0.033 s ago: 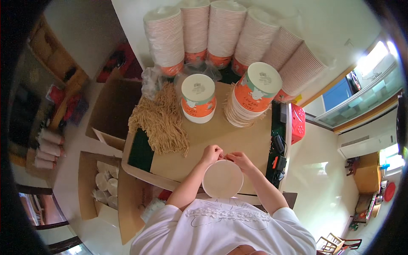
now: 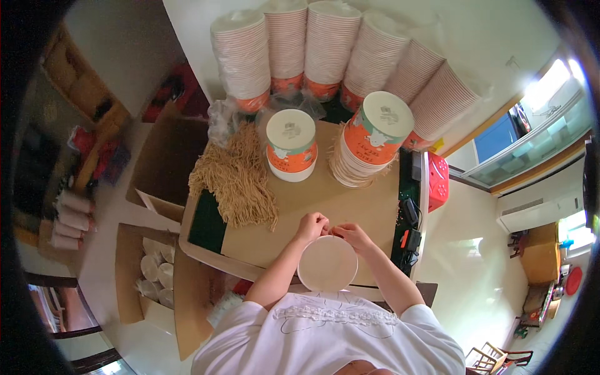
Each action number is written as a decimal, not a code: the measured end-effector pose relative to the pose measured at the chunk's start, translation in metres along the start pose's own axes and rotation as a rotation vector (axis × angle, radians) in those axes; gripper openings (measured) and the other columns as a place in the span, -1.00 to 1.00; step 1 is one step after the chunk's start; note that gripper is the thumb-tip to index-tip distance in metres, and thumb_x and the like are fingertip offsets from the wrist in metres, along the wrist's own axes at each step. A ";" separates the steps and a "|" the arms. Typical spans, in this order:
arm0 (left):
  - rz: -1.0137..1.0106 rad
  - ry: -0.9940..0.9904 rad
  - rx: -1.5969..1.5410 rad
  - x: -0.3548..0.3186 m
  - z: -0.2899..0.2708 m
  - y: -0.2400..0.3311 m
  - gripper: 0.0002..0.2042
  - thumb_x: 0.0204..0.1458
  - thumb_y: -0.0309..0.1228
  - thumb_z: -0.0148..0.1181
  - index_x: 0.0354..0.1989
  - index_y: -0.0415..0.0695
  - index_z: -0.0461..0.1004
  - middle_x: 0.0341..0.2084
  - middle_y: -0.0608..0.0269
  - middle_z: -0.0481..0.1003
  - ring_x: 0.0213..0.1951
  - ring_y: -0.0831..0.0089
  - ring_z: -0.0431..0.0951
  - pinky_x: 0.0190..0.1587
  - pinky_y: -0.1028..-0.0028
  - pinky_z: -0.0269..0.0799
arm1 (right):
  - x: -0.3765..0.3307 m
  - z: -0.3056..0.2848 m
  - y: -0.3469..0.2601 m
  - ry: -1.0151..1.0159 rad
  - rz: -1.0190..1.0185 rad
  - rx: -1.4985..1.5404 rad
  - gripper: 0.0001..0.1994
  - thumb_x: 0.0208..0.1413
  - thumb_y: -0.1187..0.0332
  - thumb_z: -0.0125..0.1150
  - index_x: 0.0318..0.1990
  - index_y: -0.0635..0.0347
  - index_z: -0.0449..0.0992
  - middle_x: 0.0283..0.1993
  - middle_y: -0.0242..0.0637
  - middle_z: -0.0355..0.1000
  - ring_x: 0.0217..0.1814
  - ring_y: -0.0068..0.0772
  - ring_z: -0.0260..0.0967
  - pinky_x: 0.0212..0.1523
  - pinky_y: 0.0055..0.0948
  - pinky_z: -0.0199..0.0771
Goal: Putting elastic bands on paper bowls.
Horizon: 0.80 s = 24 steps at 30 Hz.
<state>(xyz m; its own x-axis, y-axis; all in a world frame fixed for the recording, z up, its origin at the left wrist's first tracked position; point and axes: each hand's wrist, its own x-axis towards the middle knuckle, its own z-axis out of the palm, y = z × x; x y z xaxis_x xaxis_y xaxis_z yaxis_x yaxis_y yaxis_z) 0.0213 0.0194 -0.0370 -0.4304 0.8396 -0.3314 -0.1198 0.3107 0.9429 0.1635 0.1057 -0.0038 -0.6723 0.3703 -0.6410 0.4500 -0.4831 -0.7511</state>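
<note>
A white round paper tub [image 2: 327, 267] is in front of my chest at the table's near edge, its pale circular face toward me. My left hand [image 2: 312, 226] is at its far rim, fingers pinched together. Close beside it, my right hand [image 2: 352, 235] is also closed in a pinch at the same rim. Whatever is between the fingertips is too small to make out. Farther off, an orange and green paper tub [image 2: 291, 153] stands upside down. To its right is a stack of similar tubs [image 2: 375, 134], with tan cords around the lower part. A bundle of tan cords [image 2: 240, 178] lies at left.
Tall plastic-wrapped tub stacks [image 2: 334, 44] line the table's back. Crumpled clear plastic [image 2: 226, 119] lies behind the cords. Black adapters [image 2: 409, 240] and a red container [image 2: 438, 181] are at the right edge. Open cardboard boxes [image 2: 129, 275] stand to the left, one with white tubs inside.
</note>
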 end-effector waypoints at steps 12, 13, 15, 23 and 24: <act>0.153 -0.123 0.282 -0.011 -0.011 0.018 -0.93 -0.11 -0.50 0.11 -0.48 -0.24 0.47 -0.60 0.23 0.48 -0.59 0.52 0.45 -0.52 0.49 0.36 | 0.010 -0.012 -0.004 -0.031 0.081 -0.001 -0.83 -0.05 0.24 0.21 -0.42 0.13 0.51 -0.57 -0.52 0.34 -0.62 -0.76 0.18 -0.70 -0.72 0.02; 0.151 -0.131 0.286 -0.011 -0.010 0.021 -0.93 -0.11 -0.50 0.11 -0.48 -0.24 0.47 -0.60 0.23 0.48 -0.59 0.52 0.45 -0.52 0.49 0.36 | 0.010 -0.014 -0.001 -0.027 0.082 0.006 -0.83 -0.05 0.24 0.21 -0.42 0.13 0.51 -0.57 -0.52 0.34 -0.62 -0.76 0.18 -0.70 -0.72 0.02; 0.377 -0.041 0.449 -0.014 -0.008 0.028 -0.92 -0.11 -0.48 0.10 -0.48 -0.22 0.45 -0.55 0.14 0.47 -0.50 0.32 0.48 -0.43 0.41 0.38 | 0.013 -0.020 0.007 -0.061 0.098 -0.070 -0.83 -0.05 0.22 0.20 -0.44 0.11 0.52 -0.62 -0.54 0.32 -0.64 -0.77 0.15 -0.71 -0.72 -0.01; 0.453 -0.007 0.589 -0.021 -0.018 0.023 -0.90 -0.07 -0.42 0.07 -0.49 -0.18 0.41 -0.51 0.10 0.44 -0.41 0.14 0.46 -0.36 0.26 0.36 | -0.006 -0.015 -0.004 -0.140 0.059 -0.182 -0.81 0.02 0.23 0.13 -0.43 0.15 0.52 -0.62 -0.54 0.32 -0.64 -0.75 0.12 -0.69 -0.69 0.02; 0.461 -0.006 0.575 -0.020 -0.018 0.020 -0.90 -0.06 -0.41 0.06 -0.48 -0.18 0.40 -0.51 0.10 0.44 -0.41 0.15 0.46 -0.36 0.28 0.37 | -0.007 -0.013 -0.006 -0.144 0.080 -0.195 -0.81 0.03 0.25 0.12 -0.46 0.16 0.50 -0.61 -0.54 0.32 -0.59 -0.75 0.16 -0.64 -0.70 0.08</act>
<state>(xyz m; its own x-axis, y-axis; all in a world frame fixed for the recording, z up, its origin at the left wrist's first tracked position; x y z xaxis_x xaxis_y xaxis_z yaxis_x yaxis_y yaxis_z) 0.0116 0.0010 -0.0105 -0.3188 0.9433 0.0924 0.5606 0.1091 0.8209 0.1735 0.1168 0.0035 -0.7004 0.2131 -0.6812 0.6008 -0.3393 -0.7238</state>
